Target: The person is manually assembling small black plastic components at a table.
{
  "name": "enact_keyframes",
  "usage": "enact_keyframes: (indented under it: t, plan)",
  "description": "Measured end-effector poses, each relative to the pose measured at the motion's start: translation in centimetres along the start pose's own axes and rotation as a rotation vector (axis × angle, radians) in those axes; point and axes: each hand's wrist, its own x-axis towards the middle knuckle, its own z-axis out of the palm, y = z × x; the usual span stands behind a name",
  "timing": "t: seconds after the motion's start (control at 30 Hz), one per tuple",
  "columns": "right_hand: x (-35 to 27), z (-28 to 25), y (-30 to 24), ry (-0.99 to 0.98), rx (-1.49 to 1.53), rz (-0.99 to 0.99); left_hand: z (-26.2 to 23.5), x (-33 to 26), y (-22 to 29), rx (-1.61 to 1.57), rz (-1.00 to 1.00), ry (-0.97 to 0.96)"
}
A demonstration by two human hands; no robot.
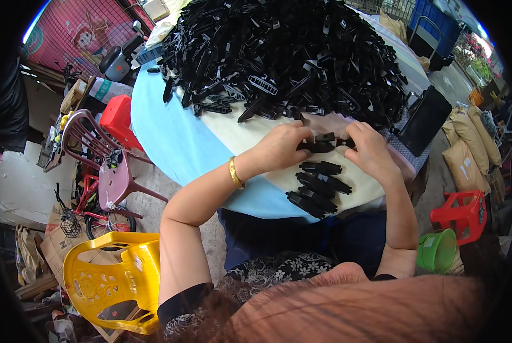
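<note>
One black part (317,147) is pinched in the left hand (283,147), one black piece (342,142) in the right hand (372,150), over the table (164,137). About five loose parts (317,184) lie nearer; beyond, a heap (284,51) too numerous to count. Left: two chairs (114,178).

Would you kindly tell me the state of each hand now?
Left hand: closed, pinching a black plastic piece.
Right hand: closed on black plastic too; whether the same piece, I cannot tell.
</note>
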Motion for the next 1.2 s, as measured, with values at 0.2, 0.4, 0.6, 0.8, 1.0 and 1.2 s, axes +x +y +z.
enact_keyframes:
  t: [0.2, 0.4, 0.6, 0.8, 1.0, 1.2]
  plan:
    - [0.2, 0.9, 0.2, 0.095, 0.064, 0.075, 0.3, 0.0, 0.5, -0.033, -0.048, 0.024]
    - [-0.6, 0.3, -0.4, -0.001, 0.245, -0.197, 0.6, -0.4, 2.0, 0.150, -0.149, 0.070]
    - [-1.0, 0.4, -1.3, 0.056, 0.131, 0.177, -0.2, 0.4, -0.5, -0.256, -0.321, 0.074]
    - [-0.6, 1.4, -1.0, 0.206, 0.222, 0.004, 0.9, 0.2, -0.3, 0.073, -0.012, 0.216]
    - [-0.6, 0.4, -2.0, 0.103, 0.089, -0.027, 0.8, -0.1, 0.2, -0.036, -0.078, 0.177]
    - [0.1, 1.5, -2.5, 0.061, 0.092, -0.069, 0.7, 0.4, 0.4, -0.102, -0.022, 0.084]
